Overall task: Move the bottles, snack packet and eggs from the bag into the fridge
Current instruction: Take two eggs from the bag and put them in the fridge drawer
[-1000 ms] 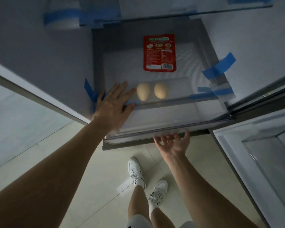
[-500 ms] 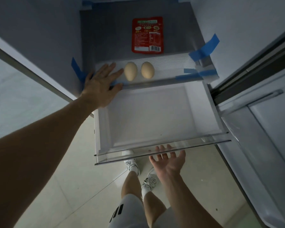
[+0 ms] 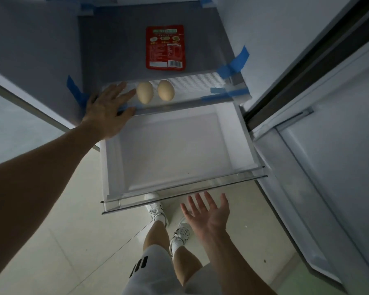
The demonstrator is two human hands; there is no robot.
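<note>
Two tan eggs, one [image 3: 144, 91] beside the other [image 3: 166, 90], lie side by side near the front of a ribbed glass fridge shelf [image 3: 196, 84]. Behind them a red snack packet [image 3: 165, 47] lies flat, label up. My left hand [image 3: 107, 109] rests flat on the shelf's front left corner, fingers spread, fingertips just short of the left egg. My right hand [image 3: 207, 211] hovers palm-up with spread fingers, just below the front lip of the pulled-out white drawer [image 3: 245, 143], holding nothing. No bottles or bag are in view.
The drawer sticks far out below the shelf, with nothing inside it. Blue tape strips [image 3: 234, 62] sit on the shelf corners and fridge walls. The open fridge door [image 3: 328, 167] stands at right. My legs and white shoes [image 3: 156, 209] are on the tiled floor below.
The drawer has slid out from under the shelf and now stands fully open. My right hand has let go of its front lip and dropped slightly. My left hand stays on the shelf.
</note>
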